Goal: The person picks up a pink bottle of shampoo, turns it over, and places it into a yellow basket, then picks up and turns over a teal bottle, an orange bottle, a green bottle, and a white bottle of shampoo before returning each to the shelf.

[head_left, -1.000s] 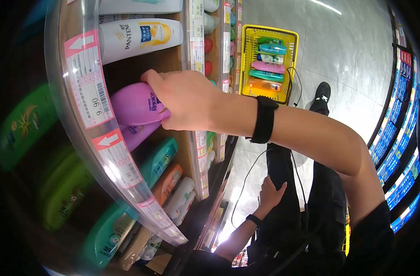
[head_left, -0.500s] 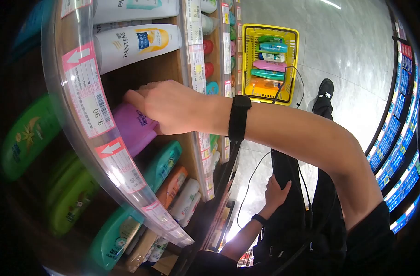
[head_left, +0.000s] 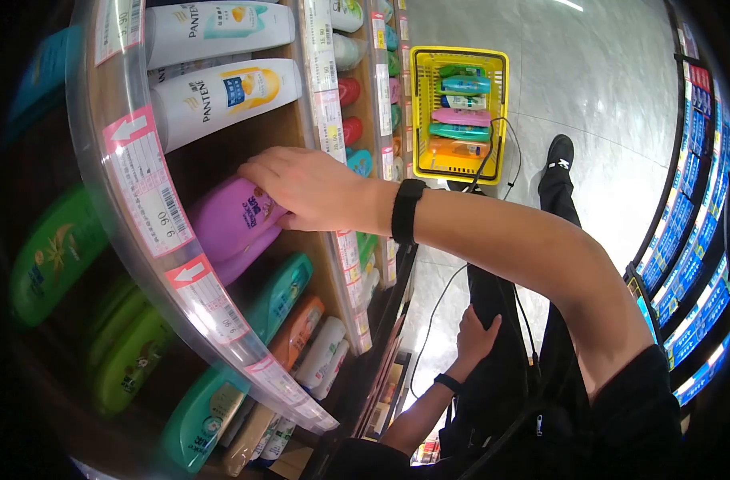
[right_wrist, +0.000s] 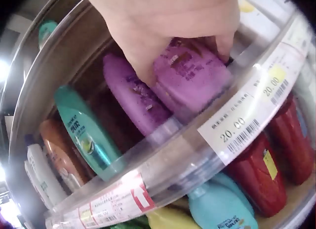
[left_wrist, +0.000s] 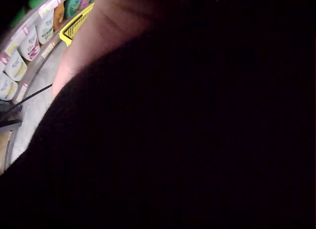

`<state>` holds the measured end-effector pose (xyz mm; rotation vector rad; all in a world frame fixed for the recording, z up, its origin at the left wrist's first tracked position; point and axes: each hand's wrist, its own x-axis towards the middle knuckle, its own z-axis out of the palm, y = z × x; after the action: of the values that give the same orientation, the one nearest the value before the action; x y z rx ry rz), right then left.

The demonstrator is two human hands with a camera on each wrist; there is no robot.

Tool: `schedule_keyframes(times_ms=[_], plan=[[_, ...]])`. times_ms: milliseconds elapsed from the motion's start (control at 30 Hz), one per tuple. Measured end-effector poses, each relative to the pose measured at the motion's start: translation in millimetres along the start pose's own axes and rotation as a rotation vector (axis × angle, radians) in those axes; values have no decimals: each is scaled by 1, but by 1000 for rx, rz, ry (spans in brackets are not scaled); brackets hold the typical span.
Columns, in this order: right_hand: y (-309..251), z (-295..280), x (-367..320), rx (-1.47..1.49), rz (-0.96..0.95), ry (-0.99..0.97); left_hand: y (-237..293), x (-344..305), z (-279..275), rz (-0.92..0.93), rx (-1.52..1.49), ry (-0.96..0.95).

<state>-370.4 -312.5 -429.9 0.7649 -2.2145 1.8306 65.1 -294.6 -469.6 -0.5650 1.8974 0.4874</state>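
Right hand (head_left: 309,188) gripped purple bottle (right_wrist: 191,78) behind clear shelf edge (right_wrist: 173,188), bare shelf (head_left: 257,134) open beside that hand, bottle rounded, dark-lettered, left hand (head_left: 475,336) well apart, rested loosely on dark trousers (head_left: 509,356).

Black from sleeve to shoe, and straps on both wrists!
Here's the bare right hand (head_left: 305,190), a broad matte-black fabric band (head_left: 409,212) circling its wrist; over on the bare left hand (head_left: 475,342), a narrower black strap (head_left: 447,382). Up top, a loose black short sleeve (head_left: 633,392); down below, long black trousers (head_left: 493,392) with a small pale zip pull (head_left: 539,424) catching light. Thin black cable (head_left: 534,352) between the legs, and look, a black shoe (head_left: 558,150) flashing a white mark!
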Motion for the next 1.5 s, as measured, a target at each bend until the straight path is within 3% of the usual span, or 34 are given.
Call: schedule_keyframes(times_ms=[667,767,867,933,1000,1133,1267,1333,1500], plan=[[12,-4,-19,-40,64,-35,0,1,5,11,7,-8],[13,-12,-28,33,-36,151,-1,0,6,15,-10,-3],[16,-38,-58,63,-25,83,5,-3,-2,4,-33,-12],[25,-55,-96,52,118,-106,3,-2,-3,12,-37,-3],[42,-77,-143,-104,115,-176,-6,0,7,42,-38,19],[96,-110,-240,-303,453,-514,-4,-2,10,32,6,-26],[176,-120,-332,-435,622,-531,7,3,22,37,0,-63],[215,-120,-361,-513,700,-524,37,10,11,-42,-30,-85],[289,-104,-388,-576,615,-454,55,33,5,89,-57,6]])
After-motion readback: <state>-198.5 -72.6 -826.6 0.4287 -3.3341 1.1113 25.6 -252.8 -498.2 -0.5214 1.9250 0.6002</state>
